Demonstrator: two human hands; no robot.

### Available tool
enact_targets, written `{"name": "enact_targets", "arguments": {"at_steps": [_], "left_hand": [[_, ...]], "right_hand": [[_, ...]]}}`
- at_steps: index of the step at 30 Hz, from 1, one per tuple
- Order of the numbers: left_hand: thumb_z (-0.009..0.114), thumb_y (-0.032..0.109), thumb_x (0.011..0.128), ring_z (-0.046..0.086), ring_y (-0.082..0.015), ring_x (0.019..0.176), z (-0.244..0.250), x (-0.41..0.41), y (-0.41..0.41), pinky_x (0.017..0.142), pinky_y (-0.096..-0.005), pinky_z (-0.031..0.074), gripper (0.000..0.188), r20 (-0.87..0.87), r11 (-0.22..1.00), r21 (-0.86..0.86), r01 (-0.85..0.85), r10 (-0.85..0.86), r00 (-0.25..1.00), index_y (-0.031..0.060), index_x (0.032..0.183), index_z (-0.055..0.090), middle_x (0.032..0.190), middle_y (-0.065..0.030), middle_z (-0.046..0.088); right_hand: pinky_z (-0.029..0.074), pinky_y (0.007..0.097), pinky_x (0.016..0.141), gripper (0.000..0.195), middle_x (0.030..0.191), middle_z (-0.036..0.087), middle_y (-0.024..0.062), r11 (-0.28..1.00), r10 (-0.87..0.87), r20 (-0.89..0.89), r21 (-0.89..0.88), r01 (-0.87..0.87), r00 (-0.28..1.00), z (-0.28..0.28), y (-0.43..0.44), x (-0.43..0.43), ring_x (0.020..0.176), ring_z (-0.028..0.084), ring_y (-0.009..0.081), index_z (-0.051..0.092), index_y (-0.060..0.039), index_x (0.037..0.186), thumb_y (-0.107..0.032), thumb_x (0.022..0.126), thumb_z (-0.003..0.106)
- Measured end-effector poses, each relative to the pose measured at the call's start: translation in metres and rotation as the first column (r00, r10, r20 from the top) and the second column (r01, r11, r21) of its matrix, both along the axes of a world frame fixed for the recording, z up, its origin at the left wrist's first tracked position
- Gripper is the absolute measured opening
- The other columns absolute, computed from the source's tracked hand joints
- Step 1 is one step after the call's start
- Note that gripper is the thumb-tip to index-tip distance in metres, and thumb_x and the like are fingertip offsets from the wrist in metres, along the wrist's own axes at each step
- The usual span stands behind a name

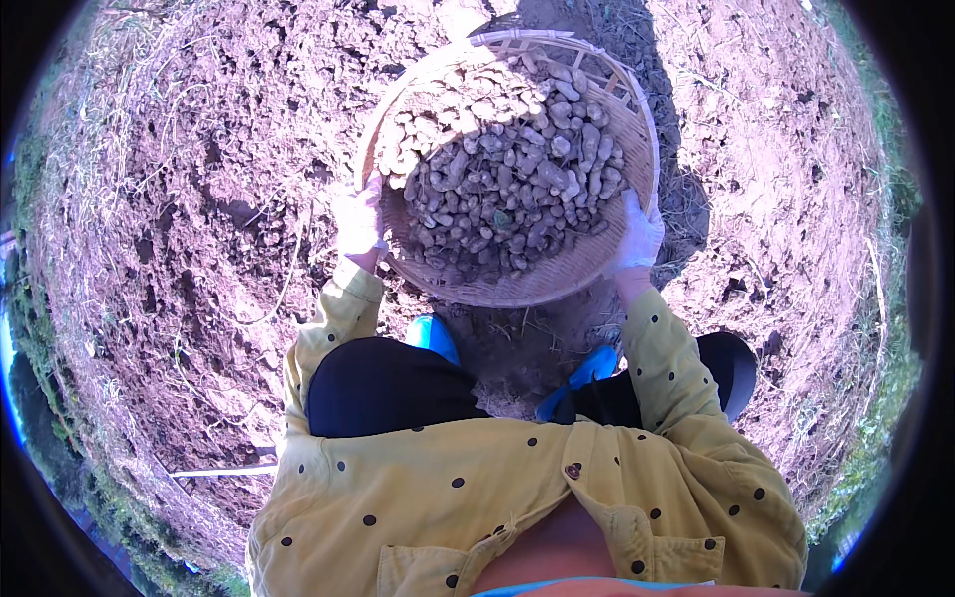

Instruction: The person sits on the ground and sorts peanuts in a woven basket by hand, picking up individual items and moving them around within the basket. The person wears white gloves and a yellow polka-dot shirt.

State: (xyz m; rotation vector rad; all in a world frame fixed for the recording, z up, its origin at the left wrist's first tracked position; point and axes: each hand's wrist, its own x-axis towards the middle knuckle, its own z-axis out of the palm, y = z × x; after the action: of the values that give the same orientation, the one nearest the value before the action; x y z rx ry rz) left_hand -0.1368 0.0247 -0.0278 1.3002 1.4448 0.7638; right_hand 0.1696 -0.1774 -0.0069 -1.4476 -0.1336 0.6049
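Note:
A round woven bamboo basket (515, 293) is before me, held between my two hands above the soil. Unshelled peanuts (515, 172) with dirt on them fill much of it, heaped towards the far and left side. My left hand (359, 222), in a white glove, grips the rim at the left. At the right rim my right hand (638, 237), gloved too, has its thumb inside and its fingers mostly hidden behind the wall. A small green bit (501, 219) lies among the peanuts. Sunlight falls on the upper left of the heap; the rest is shaded.
Loose, clumpy soil (224, 209) with dry stalks surrounds me. My blue shoes (433, 337) are below the basket, between my bent knees. A thin pale strip or stick (224, 472) lies at the lower left. Green plants (858, 477) edge the ground on the right.

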Motion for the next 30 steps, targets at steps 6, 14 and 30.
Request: {"name": "enact_targets", "arguments": {"at_steps": [6,14,30], "left_hand": [[0.067,0.019,0.088,0.037,-0.0074,0.048,0.017,0.025,0.019,0.043,-0.0266,0.028,0.018,0.001,0.999,0.028,-0.045,0.045,0.999,0.0038,0.079,0.066,0.061,0.0044,0.049],[0.065,0.017,0.089,0.038,-0.0064,0.050,-0.037,-0.008,0.009,0.044,-0.0278,0.029,0.020,-0.249,0.864,0.457,0.213,-0.106,0.963,0.0038,0.074,0.065,0.060,0.0055,0.049],[0.063,0.013,0.088,0.041,-0.0066,0.051,-0.003,0.015,-0.004,0.049,-0.0269,0.033,0.016,0.046,0.998,0.069,0.016,-0.019,0.999,0.0006,0.079,0.063,0.059,0.0026,0.050]], "right_hand": [[0.045,0.0284,0.083,0.034,0.107,0.064,0.0046,0.990,0.043,0.113,-0.137,-0.027,0.993,-0.004,0.011,0.014,0.093,0.057,0.0120,0.059,0.0011,0.121,-0.019,0.094,0.058],[0.041,0.0205,0.059,0.017,0.085,0.062,-0.0004,0.998,0.061,-0.080,-0.004,-0.061,0.995,-0.006,0.002,0.009,0.065,0.051,0.0045,0.064,-0.0033,0.106,-0.012,0.092,0.061],[0.044,0.0259,0.087,0.035,0.112,0.063,0.0043,0.993,0.029,0.097,-0.116,-0.017,0.995,-0.011,-0.002,0.012,0.097,0.057,0.0113,0.058,0.0007,0.123,-0.015,0.092,0.060]]}}
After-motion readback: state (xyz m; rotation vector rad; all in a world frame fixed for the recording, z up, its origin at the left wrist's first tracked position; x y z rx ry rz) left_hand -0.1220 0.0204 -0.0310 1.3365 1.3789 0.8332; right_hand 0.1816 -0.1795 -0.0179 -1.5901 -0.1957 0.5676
